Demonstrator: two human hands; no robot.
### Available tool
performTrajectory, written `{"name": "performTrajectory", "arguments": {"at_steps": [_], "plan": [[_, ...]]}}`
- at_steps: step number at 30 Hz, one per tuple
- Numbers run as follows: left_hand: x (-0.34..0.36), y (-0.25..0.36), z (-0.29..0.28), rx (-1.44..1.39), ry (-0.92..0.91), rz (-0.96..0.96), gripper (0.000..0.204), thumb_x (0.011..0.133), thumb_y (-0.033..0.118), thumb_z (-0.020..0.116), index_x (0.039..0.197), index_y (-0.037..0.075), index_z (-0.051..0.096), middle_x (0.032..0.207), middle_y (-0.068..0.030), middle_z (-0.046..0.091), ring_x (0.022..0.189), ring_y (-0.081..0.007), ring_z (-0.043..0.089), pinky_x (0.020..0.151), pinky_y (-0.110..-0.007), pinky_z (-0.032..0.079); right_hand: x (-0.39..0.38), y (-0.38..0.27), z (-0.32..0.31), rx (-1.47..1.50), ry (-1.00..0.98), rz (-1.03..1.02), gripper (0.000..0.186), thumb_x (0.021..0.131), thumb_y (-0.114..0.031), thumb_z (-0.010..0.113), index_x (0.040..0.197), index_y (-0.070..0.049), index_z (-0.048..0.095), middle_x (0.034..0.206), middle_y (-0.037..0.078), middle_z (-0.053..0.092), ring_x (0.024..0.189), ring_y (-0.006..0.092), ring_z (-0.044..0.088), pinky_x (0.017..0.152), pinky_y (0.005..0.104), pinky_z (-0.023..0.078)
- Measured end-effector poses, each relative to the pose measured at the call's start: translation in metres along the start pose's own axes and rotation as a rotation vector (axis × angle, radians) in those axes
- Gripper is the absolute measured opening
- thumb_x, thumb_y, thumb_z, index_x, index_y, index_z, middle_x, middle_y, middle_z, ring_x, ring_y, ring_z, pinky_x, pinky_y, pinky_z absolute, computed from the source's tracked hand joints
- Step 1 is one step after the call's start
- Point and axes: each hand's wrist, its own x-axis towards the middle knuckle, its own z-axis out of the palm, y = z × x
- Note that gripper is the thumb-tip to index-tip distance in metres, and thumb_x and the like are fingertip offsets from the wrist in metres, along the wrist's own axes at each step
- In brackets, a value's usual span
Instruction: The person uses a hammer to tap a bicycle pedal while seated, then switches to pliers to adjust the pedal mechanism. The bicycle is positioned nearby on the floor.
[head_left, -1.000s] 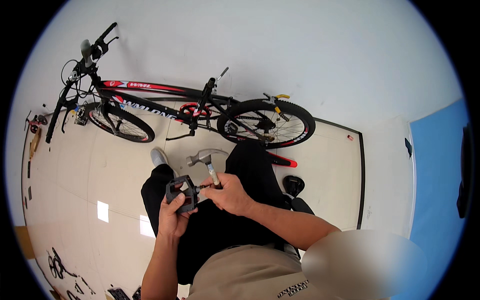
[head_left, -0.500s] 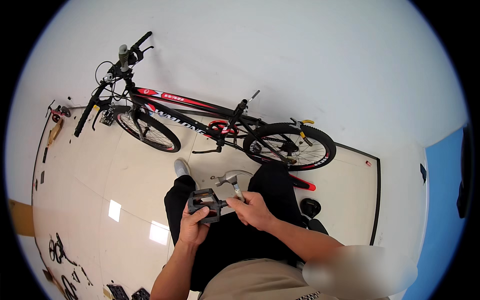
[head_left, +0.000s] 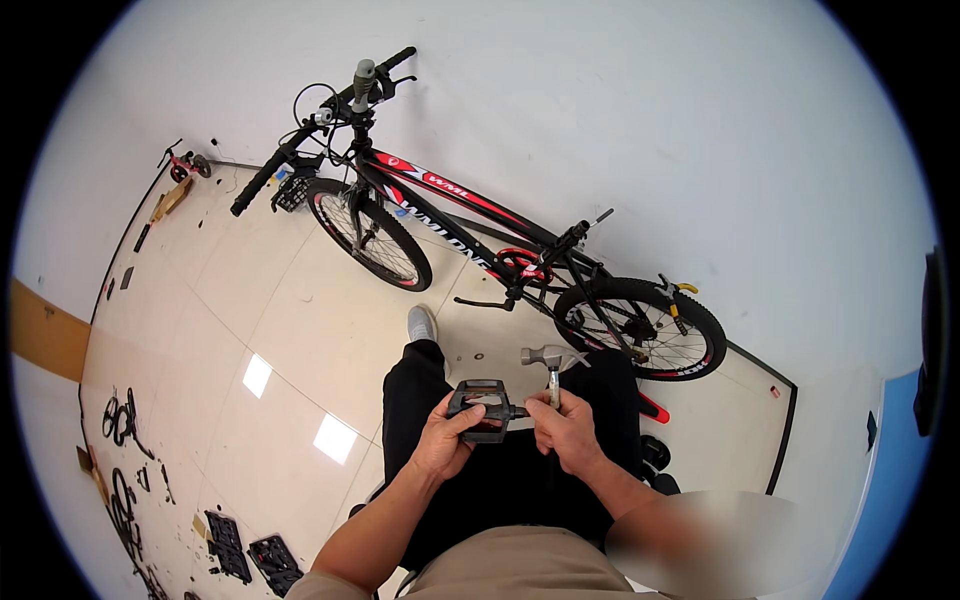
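My left hand (head_left: 442, 440) is closed around a black bicycle pedal (head_left: 495, 425), its thumb pressing on the cage. The pedal's axle (head_left: 518, 411) points right, toward the fingertips of my right hand (head_left: 565, 430), which seem to touch its end. That right hand is closed on the handle of a claw hammer (head_left: 545, 355). Its metal head is up, with the striking face to the left and the claw to the right. Both hands are above my lap. Beyond them a black and red bicycle (head_left: 520, 225) leans along the white wall, a crank arm (head_left: 485, 304) facing me.
Small ring-like parts (head_left: 479, 356) lie on the tiled floor by my shoe (head_left: 421, 323). An open black tool case (head_left: 228, 547) and scattered bike parts (head_left: 120, 420) are at lower left. A red-tipped part (head_left: 654, 408) sits beside my right leg.
My view has turned left, so the bicycle and hands appear farther right. The hammer has rotated, its handle more upright and its head more level. Both hands keep their holds.
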Motion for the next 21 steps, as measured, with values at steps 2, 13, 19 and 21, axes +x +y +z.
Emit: {"name": "performTrajectory", "arguments": {"at_steps": [2, 13, 19, 21], "plan": [[0.000, 0.001, 0.000, -0.014, -0.016, 0.016, 0.026, 0.094, 0.004, 0.066, 0.119, 0.006, 0.062, 0.107, -0.0079, 0.070, 0.091, -0.0201, 0.070, 0.081, -0.035, 0.058, 0.000, -0.001, -0.002, -0.031, 0.019, 0.038, 0.022, 0.097, -0.018, 0.065, 0.092, 0.003, 0.061, 0.057, -0.002, 0.047, 0.044, 0.0068, 0.044, 0.041, 0.0249, 0.037], [0.002, 0.000, -0.007, 0.038, -0.007, 0.012, 0.028, 0.092, 0.004, 0.069, 0.119, 0.005, 0.064, 0.106, -0.0067, 0.071, 0.097, -0.0185, 0.068, 0.088, -0.034, 0.055, 0.000, 0.004, -0.002, -0.140, -0.022, 0.062, 0.023, 0.099, -0.020, 0.061, 0.086, -0.002, 0.057, 0.056, -0.002, 0.045, 0.044, 0.0082, 0.041, 0.042, 0.0274, 0.037], [0.004, -0.001, -0.014, 0.047, 0.018, 0.018, 0.024, 0.093, 0.003, 0.067, 0.117, 0.008, 0.064, 0.104, -0.0061, 0.071, 0.091, -0.0193, 0.069, 0.084, -0.036, 0.058, 0.003, 0.004, 0.002, -0.155, -0.043, 0.008, 0.016, 0.096, -0.014, 0.064, 0.087, -0.001, 0.058, 0.058, -0.001, 0.047, 0.044, 0.0084, 0.043, 0.042, 0.0270, 0.039], [0.003, -0.001, -0.010, 0.027, 0.051, -0.021, 0.025, 0.093, 0.004, 0.067, 0.117, 0.007, 0.064, 0.104, -0.0066, 0.071, 0.090, -0.0196, 0.070, 0.083, -0.036, 0.058, 0.002, 0.003, 0.002, -0.135, -0.035, -0.002, 0.017, 0.096, -0.015, 0.064, 0.089, 0.000, 0.060, 0.058, -0.001, 0.046, 0.045, 0.0084, 0.043, 0.042, 0.0269, 0.038]]}}
